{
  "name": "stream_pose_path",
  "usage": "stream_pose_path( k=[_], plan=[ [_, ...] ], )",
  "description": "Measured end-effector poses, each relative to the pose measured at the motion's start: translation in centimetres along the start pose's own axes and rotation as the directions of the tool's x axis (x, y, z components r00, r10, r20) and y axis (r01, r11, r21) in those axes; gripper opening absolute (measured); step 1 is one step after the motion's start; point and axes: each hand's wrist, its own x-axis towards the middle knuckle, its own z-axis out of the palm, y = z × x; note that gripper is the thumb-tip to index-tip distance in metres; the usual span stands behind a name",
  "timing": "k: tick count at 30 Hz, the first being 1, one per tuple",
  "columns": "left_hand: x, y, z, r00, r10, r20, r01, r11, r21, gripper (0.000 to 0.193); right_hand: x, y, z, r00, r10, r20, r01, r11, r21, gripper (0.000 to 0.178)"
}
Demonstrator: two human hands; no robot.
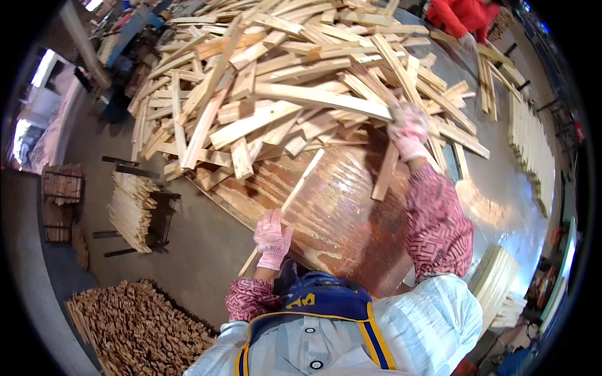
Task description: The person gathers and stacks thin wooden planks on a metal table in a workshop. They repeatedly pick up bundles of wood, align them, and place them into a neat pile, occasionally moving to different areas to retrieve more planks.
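My left hand [273, 239], in a pinkish-white knit glove, is closed round a thin wooden strip [303, 180]. The strip slants across the near edge of the table, its lower end sticking out below the hand. Farther out, my right hand [409, 130], gloved the same way, is closed at the right end of a long pale wooden strip [323, 100] on the heap. Its fingertips are partly hidden and slightly blurred. Beneath that hand a darker wooden strip [386, 172] lies on the table. The heap of loose wooden strips [276, 62] spreads over the far side.
The worn table top [326, 219] is brown and shiny. Stacked strips stand on a rack [133, 210] at the left, with a large bundle [141, 326] below. More stacks [530, 156] line the right. A co-worker in a red sleeve [448, 19] handles strips at the far right.
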Motion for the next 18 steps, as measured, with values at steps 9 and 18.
stream_pose_path(
  k=[9,18],
  plan=[
    [1.1,6.9,3.9,0.791,0.332,0.514,0.195,0.659,-0.726,0.036,-27.9,-4.2,1.3,0.624,0.238,0.745,-0.754,-0.068,0.653,0.031],
    [0.1,1.8,7.2,0.765,0.436,0.474,0.273,0.447,-0.852,0.034,-29.1,-14.1,-0.3,0.665,0.121,0.737,-0.514,-0.641,0.569,0.033]
  ],
)
